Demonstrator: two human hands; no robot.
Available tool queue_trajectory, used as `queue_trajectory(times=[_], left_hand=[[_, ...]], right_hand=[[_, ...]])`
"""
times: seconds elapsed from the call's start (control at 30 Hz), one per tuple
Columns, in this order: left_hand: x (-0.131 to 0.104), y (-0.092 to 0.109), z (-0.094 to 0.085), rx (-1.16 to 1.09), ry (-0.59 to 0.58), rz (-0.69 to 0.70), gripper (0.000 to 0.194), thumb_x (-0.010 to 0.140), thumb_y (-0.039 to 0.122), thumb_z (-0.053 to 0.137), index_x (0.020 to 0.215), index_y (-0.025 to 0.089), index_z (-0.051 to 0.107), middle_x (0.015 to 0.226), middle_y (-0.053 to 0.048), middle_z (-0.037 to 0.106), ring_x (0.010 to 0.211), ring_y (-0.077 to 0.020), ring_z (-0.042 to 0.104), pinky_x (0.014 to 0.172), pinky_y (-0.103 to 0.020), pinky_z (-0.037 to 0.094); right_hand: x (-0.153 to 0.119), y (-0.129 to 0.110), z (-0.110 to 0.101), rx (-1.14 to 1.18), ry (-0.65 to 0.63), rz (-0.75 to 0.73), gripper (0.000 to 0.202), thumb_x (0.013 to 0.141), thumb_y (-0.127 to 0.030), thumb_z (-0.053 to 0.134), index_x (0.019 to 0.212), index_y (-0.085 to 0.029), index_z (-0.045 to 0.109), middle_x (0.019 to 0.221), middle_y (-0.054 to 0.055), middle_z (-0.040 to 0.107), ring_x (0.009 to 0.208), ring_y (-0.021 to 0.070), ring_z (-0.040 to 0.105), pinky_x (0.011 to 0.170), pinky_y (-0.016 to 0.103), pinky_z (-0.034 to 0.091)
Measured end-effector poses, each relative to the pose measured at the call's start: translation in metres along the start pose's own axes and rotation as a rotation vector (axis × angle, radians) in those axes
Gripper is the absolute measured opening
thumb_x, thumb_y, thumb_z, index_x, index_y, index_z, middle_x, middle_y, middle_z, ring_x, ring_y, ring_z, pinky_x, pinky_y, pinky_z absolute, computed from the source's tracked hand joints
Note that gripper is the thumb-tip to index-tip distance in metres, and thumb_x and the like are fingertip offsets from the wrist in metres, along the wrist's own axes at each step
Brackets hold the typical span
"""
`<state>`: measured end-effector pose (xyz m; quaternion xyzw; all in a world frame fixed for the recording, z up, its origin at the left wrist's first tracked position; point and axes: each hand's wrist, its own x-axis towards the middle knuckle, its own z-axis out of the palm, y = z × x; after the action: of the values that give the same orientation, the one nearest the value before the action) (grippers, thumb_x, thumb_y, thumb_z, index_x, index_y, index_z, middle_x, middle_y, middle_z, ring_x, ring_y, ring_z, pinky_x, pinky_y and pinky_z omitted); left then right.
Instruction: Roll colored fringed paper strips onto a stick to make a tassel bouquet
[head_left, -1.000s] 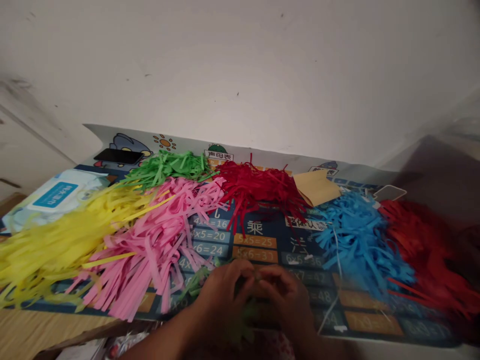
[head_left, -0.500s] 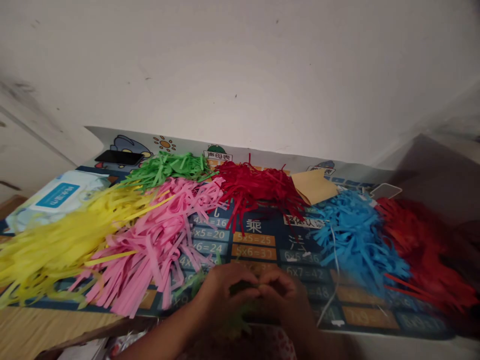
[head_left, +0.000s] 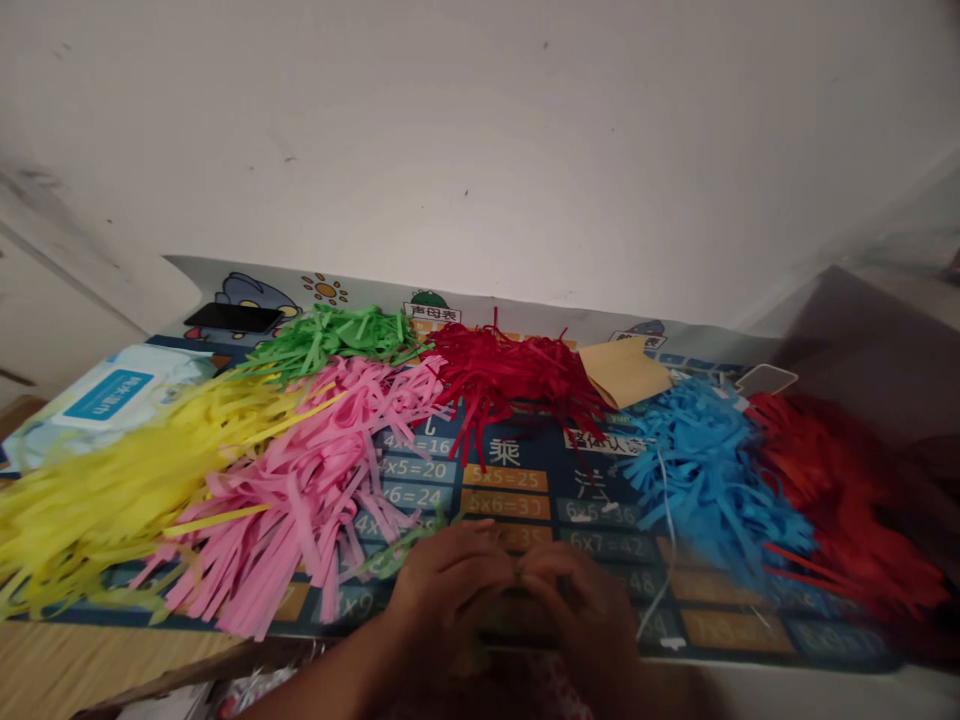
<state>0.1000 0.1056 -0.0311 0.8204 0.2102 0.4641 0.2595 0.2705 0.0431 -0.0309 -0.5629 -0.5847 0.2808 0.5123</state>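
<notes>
Low in the middle of the head view, my left hand (head_left: 446, 585) is closed around light green strips (head_left: 409, 550). Some of their ends stick out to the left of it, and blurred green shows beneath. My right hand (head_left: 577, 595) is closed in a pinch, its fingertips meeting those of the left. What lies between the fingertips is dark and too small to make out. Pink strips (head_left: 292, 510) spread to the left of my hands, and a blue bundle of strips (head_left: 720, 480) lies to the right.
A dark mat (head_left: 510, 450) printed with sums covers the table. On it lie yellow strips (head_left: 112, 480), a green bundle (head_left: 337, 335), dark red strips (head_left: 517, 375), red strips (head_left: 840, 490), a tan paper piece (head_left: 626, 370), a wipes pack (head_left: 112, 395), a phone (head_left: 232, 318) and a white cord (head_left: 670, 520).
My hands have drawn closer together at the fingertips, and the gap inside the left hand's grip has narrowed. The whole view has shifted slightly. The bundles lie where they were.
</notes>
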Motion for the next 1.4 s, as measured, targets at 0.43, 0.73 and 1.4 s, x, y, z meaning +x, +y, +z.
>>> queue_trajectory(times=[0.43,0.73,1.4], left_hand=[[0.007,-0.008,0.007,0.015,-0.039,-0.048,0.008,0.088,0.018,0.061,0.09,0.022,0.067,0.078,0.0,0.074,0.072,-0.0123,0.071,0.094,-0.031,0.054],[0.013,-0.014,0.016,0.016,-0.038,-0.108,0.004,0.087,0.02,0.063,0.085,0.022,0.066,0.079,0.001,0.074,0.078,-0.0122,0.072,0.088,-0.022,0.055],[-0.001,-0.02,0.018,0.159,-0.314,-0.363,0.012,0.083,0.024,0.057,0.075,0.025,0.066,0.071,0.003,0.072,0.062,-0.0142,0.068,0.057,-0.02,0.048]], right_hand=[[0.006,0.005,-0.002,-0.024,0.011,0.019,0.01,0.082,-0.019,0.065,0.073,-0.024,0.067,0.073,-0.002,0.07,0.068,0.0152,0.063,0.065,0.023,0.046],[0.009,0.014,-0.008,-0.034,-0.008,0.06,0.01,0.087,-0.022,0.062,0.077,-0.023,0.064,0.076,-0.002,0.068,0.074,0.0147,0.061,0.069,0.024,0.044],[0.012,0.012,-0.005,-0.198,-0.037,-0.176,0.023,0.096,-0.036,0.053,0.08,-0.021,0.06,0.079,0.0,0.069,0.076,0.0147,0.062,0.075,0.028,0.041]])
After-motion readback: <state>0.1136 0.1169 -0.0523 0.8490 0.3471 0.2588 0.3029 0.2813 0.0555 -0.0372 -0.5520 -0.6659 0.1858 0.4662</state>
